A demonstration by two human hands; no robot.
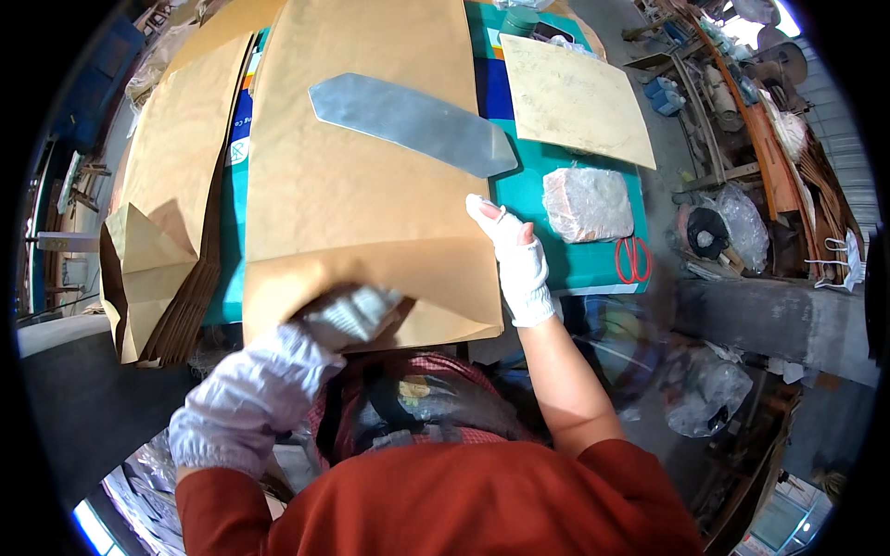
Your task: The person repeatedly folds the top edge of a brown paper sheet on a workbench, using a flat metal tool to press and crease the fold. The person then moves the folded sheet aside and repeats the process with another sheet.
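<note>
Teal printed sheeting (567,264) is spread over the work surface. On it, between the two hands and stretching well beyond them, a large flat brown kraft-paper bag (371,199) is laid, its near end raised in a fold. At that fold the left hand (357,315), covered by a white knitted glove and a loose white sleeve cover (250,398), is placed partly beneath the paper; whether the paper is grasped cannot be told. By the right hand (513,246), gloved in white with some finger skin bared, the bag's right edge is touched; whether it is pinched cannot be told. Ahead of both hands, a grey flat plate with pointed ends (413,125) is rested across the bag. Left of the left hand, folded brown paper bags (176,176) are stacked. Just right of the right hand, a whitish plastic-wrapped block (589,204) and a red looped object (633,260) are set; farther ahead, a cream rectangular sheet (579,97) is placed.
</note>
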